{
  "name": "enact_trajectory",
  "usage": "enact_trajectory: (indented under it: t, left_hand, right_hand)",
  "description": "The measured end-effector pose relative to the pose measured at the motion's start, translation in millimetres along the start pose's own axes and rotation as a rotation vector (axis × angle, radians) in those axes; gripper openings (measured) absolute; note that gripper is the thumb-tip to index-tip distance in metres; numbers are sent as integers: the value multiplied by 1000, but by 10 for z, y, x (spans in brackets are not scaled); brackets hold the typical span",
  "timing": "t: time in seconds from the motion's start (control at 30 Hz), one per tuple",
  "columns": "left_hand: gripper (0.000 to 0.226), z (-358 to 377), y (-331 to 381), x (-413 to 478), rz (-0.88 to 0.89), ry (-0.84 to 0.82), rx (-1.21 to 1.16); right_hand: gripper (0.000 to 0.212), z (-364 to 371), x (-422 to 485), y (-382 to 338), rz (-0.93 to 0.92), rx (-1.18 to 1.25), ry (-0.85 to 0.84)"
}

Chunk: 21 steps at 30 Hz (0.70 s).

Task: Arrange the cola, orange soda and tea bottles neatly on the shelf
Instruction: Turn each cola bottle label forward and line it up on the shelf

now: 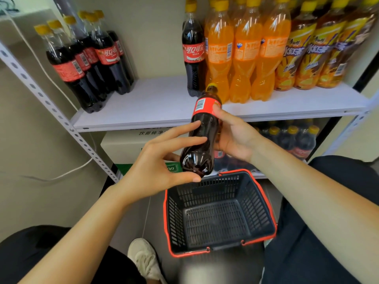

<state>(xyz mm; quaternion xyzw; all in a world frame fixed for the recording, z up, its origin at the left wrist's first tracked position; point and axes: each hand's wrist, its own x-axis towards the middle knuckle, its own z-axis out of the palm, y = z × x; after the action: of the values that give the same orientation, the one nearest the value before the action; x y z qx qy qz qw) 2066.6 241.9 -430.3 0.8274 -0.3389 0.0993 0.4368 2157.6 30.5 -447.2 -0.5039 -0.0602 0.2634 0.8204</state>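
Head view: the right hand point(233, 138) is gripping a tilted cola bottle point(203, 130) in front of the shelf point(143, 124) edge, above the basket point(268, 203). The left hand point(160, 160) is resting straight fingers on its side (thumb under the base). Bare board is lying open between the cola group point(88, 64) and a lone shelved cola point(193, 52) beside the orange soda bottles point(244, 54).

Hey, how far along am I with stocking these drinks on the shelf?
Mostly done: orange soda bottles and tea bottles stand in rows at the right of the shelf, a cola group stands at the left, and the basket is empty. In hand: one cola bottle, gripped by the right hand, the left hand touching it. Left: set it on the shelf, probably in the gap beside the single cola.
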Motion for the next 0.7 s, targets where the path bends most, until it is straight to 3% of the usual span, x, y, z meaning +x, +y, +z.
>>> enact_trajectory:
  t: [0.2, 0.4, 0.53, 0.7]
  left_hand:
    - [58, -77, -40, -3, -64, -61, -255]
    - [39, -76, -57, -6, -103, 13, -323]
    - [22, -16, -85, -19, -201, 154, -267]
    - [55, 63, -163, 8, -453, 176, -254]
  right_hand:
    - [60, -14, 36, 12, 2, -7, 11]
    - [69, -22, 39, 24, -9, -32, 1]
    - [50, -38, 56, 22, -41, -85, 29]
    - [47, -45, 53, 26, -166, -237, 75]
